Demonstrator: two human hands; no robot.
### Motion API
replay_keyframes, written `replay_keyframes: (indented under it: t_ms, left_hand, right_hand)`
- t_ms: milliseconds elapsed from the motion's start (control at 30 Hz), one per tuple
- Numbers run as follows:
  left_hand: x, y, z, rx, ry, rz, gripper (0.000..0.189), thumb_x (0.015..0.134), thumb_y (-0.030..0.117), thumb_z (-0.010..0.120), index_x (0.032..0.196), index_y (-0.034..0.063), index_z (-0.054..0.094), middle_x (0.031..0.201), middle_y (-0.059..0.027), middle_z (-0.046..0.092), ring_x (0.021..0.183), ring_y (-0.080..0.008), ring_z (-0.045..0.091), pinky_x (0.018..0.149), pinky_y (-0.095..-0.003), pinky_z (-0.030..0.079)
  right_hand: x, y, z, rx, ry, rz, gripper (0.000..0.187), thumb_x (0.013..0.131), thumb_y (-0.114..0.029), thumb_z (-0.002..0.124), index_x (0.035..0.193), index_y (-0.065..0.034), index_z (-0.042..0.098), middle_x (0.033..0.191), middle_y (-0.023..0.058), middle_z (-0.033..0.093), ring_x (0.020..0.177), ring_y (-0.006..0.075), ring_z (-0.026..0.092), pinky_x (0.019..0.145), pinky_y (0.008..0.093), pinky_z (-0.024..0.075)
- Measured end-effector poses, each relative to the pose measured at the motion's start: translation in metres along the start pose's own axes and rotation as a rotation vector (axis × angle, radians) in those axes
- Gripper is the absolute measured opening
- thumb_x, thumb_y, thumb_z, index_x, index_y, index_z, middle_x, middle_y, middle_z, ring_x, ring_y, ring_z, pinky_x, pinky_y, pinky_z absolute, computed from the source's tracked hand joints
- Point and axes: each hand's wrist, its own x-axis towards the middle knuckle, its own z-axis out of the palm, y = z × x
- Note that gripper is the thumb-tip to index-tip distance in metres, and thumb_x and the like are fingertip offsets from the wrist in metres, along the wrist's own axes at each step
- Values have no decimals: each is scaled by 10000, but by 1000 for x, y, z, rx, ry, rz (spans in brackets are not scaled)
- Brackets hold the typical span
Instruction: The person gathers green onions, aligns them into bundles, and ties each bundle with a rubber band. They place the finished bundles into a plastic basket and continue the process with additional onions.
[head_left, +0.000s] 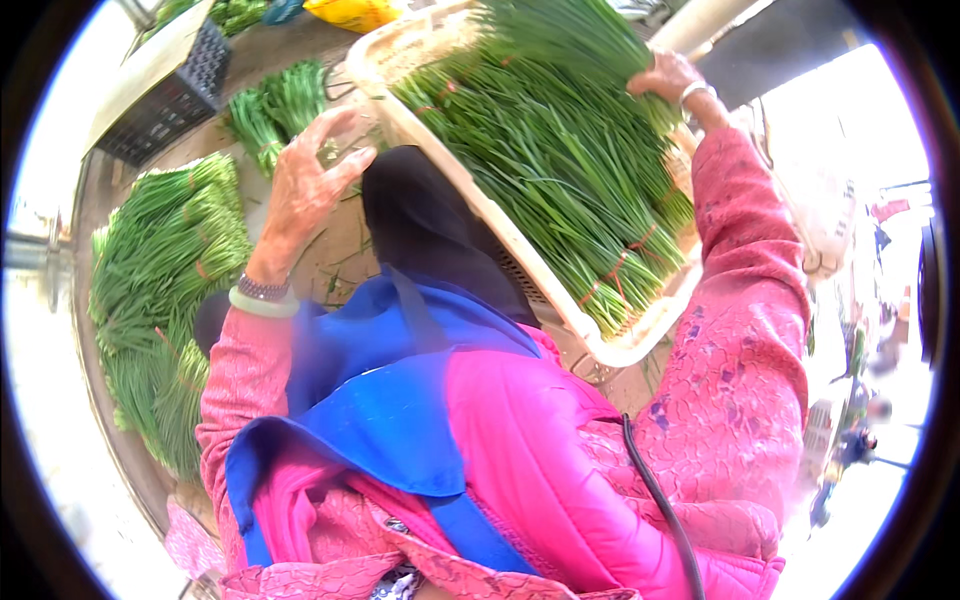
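My right hand (671, 79), a pale bangle at its wrist, grips the stem end of a bundle of long green leafy stalks (570, 37), blurred by motion, over the upper part of a cream plastic crate (480, 202). Inside the crate lie several more bundles (547, 172), tied with red bands near their pale stem ends. My left hand (300, 180) hangs in the air left of the crate, thumb and fingers apart, holding nothing. It wears a beaded bracelet and a pale green bangle (262, 300).
Piled bundles (180, 247) lie on the floor at the left. Two smaller bundles (277, 112) lie above my left hand. A dark plastic crate (165, 97) stands at the upper left, with a yellow bag (352, 11) at the top. My dark-clothed knee (420, 202) touches or nearly touches the cream crate's side. People appear far right.
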Motion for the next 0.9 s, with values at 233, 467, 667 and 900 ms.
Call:
replay_keyframes:
  t_ms: [233,467,667,900]
  left_hand:
    - [-8,-21,49,-83,-205,-187,461,801,197,725,1218,63,584,1089,-109,666,1040,-182,608,935,-337,447]
    - [14,-19,70,-184,-262,-250,456,815,202,716,1213,30,574,1087,-129,653,1051,-197,601,958,-329,433]
    - [13,-23,79,-82,-254,-171,463,801,190,721,1201,7,577,1071,-121,660,1041,-207,608,944,-320,438]
    - [13,-22,80,-74,-273,-116,418,806,141,701,1187,12,588,1113,-89,639,1072,-181,576,978,-303,410]
  right_hand:
    - [-147,134,127,357,-332,265,622,573,-356,794,1078,-36,622,937,153,669,899,306,625,797,375,475]
    - [-172,145,148,355,-491,247,636,548,-323,800,1102,-59,630,885,146,679,876,300,635,822,365,468]
    - [-169,138,157,163,-590,247,795,529,-346,783,1190,23,542,1147,220,603,1095,335,560,918,373,444]
    - [-154,130,134,255,-810,277,984,539,-434,755,1323,58,422,1268,250,530,1213,351,482,996,369,389]
